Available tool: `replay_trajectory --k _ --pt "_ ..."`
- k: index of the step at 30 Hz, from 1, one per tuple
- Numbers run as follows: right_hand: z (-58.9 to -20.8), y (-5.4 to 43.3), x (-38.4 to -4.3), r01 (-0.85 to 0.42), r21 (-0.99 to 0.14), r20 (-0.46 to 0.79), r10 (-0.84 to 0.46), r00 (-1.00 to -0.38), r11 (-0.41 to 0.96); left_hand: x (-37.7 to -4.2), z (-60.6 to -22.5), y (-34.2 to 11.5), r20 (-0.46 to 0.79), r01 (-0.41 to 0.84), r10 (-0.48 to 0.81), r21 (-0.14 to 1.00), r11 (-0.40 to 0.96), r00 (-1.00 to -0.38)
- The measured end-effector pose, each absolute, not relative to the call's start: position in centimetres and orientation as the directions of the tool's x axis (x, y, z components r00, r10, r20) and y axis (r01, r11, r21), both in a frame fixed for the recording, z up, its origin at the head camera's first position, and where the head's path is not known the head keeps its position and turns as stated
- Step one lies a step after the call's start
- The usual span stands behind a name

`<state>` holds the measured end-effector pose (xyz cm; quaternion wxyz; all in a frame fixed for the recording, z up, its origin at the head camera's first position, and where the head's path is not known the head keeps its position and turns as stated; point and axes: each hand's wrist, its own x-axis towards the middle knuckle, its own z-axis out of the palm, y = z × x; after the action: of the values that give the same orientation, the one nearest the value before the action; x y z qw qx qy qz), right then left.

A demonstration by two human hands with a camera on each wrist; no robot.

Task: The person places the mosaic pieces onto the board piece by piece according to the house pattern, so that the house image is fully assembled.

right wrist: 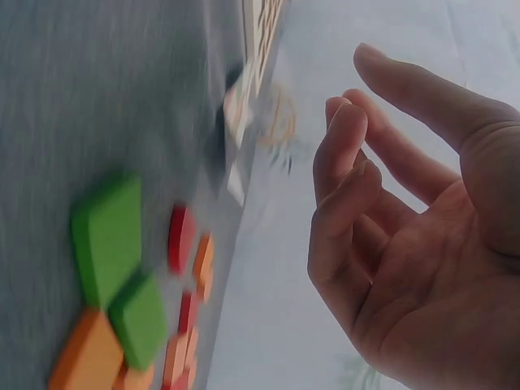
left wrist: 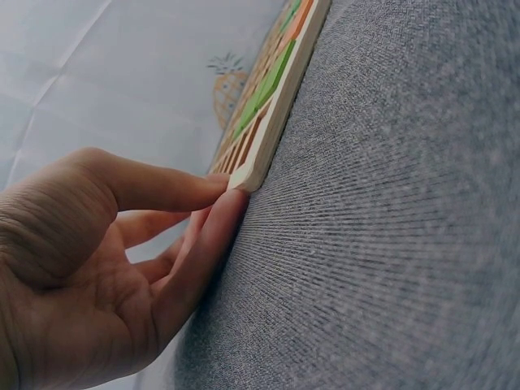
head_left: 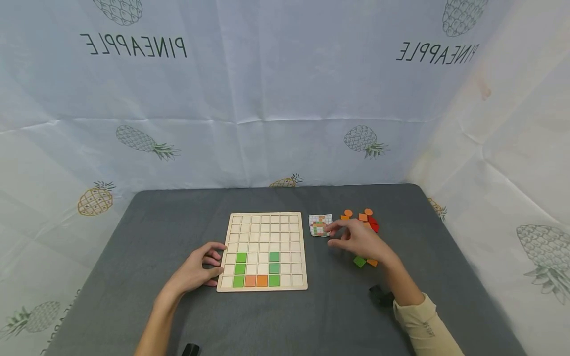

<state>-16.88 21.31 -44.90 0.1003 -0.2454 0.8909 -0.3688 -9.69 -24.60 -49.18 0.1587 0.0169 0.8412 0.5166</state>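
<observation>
Grid board and hands, seen from the head, with details from the wrists. The pale wooden grid board [head_left: 285, 236] lies flat on the grey tabletop [head_left: 276, 324], just below the centre of the frame. In its lower rows, green tiles [head_left: 240, 268] form two columns of three, joined along the bottom row by two orange tiles [head_left: 250, 281]. The left hand [head_left: 194, 270] is at the board's left edge; in the left wrist view its grip is closed on the board's corner, between thumb and fingers. The right hand [head_left: 358, 241], right of centre, has a loosely curled grip, thumb and fingertips apart, with nothing held; its fingertips overlap the small printed card [head_left: 317, 226], though contact cannot be told. Around it lie loose pieces [head_left: 359, 261] in orange, red and green, blurred at lower left of the right wrist view. Patterned cloth [head_left: 258, 89] fills the upper frame.
</observation>
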Motion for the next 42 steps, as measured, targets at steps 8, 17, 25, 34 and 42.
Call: replay_trajectory --k 8,17,25,34,42 --pt "-45.4 25.1 -18.4 -0.290 -0.710 -0.018 -0.429 -0.903 0.641 -9.6 -49.2 -24.6 -0.247 -0.132 0.196 0.876 0.464 -0.949" --pt "-46.9 28.4 -19.6 -0.206 -0.683 -0.051 -0.327 -0.944 0.701 -9.5 -49.2 -24.5 -0.251 -0.136 0.195 0.874 0.467 -0.948" --pt "-47.7 30.2 -20.3 -0.178 -0.674 -0.071 -0.303 -0.950 0.717 -9.6 -49.1 -24.5 -0.258 -0.146 0.180 0.868 0.474 -0.949" --pt "-48.2 30.9 -20.4 -0.191 -0.661 -0.058 -0.303 -0.951 0.726 -9.6 -49.0 -24.5 -0.251 -0.139 0.186 0.873 0.468 -0.950" --pt "-48.3 30.9 -20.4 -0.189 -0.629 -0.053 -0.285 -0.957 0.754 -9.7 -49.0 -24.5 -0.250 -0.137 0.188 0.873 0.468 -0.950"
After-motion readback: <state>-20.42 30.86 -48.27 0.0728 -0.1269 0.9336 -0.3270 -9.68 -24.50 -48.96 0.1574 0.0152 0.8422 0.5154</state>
